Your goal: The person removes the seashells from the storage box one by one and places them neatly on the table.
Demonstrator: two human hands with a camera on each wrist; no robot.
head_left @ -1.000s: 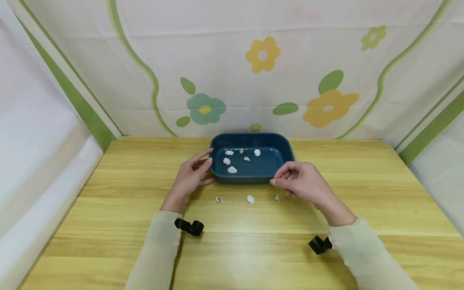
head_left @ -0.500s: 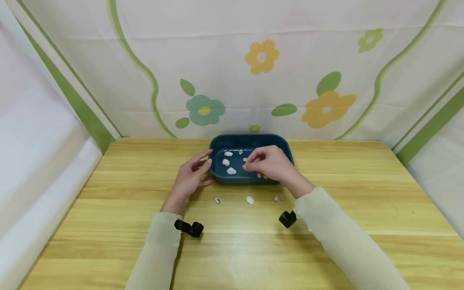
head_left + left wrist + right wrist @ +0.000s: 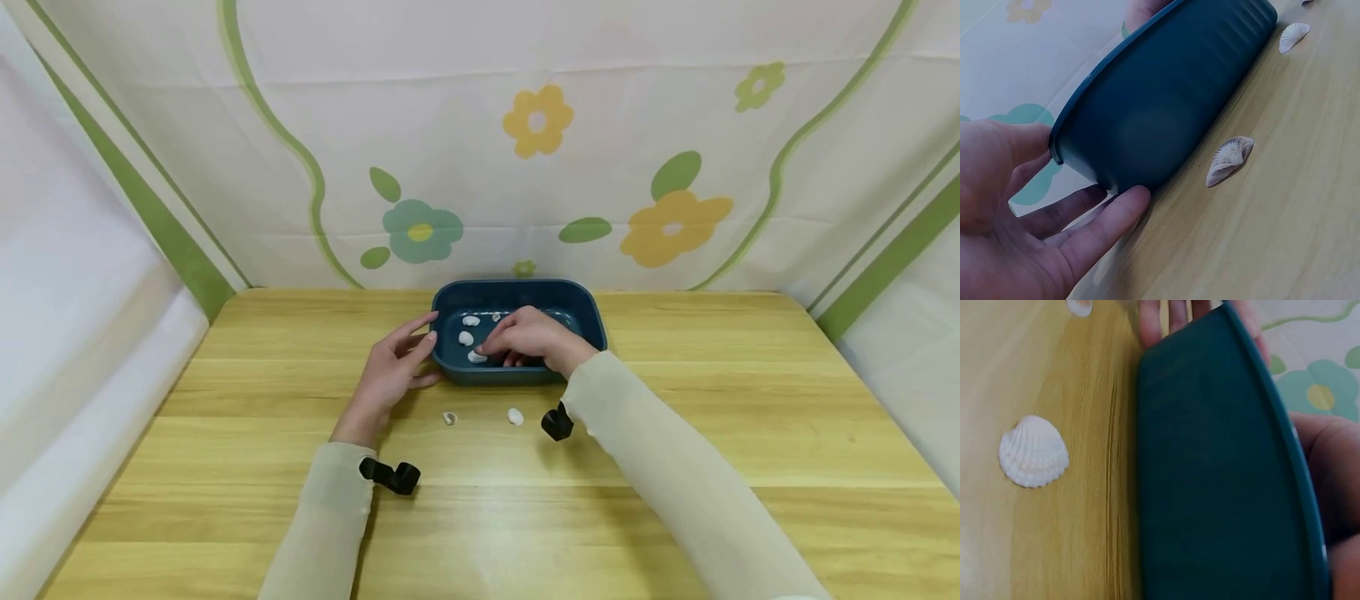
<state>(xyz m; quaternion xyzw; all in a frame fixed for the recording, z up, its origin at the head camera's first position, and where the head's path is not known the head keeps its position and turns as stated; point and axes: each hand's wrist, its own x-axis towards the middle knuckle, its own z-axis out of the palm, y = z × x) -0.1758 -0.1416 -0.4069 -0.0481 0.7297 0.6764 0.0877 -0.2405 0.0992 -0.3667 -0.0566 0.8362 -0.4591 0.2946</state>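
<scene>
A yellowish wood-grain tabletop fills the near part of the scene. Beyond its far edge hangs a white cloth printed with a teal flower on the left, a yellow flower higher near the middle, a larger orange-yellow flower on the right and wavy green lines down both sides.

Soft glare on the bright table; wrist views dimmer.

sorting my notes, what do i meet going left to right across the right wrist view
White ribbed shell, second shell cut off by the top edge, dark teal container, right hand.
</scene>
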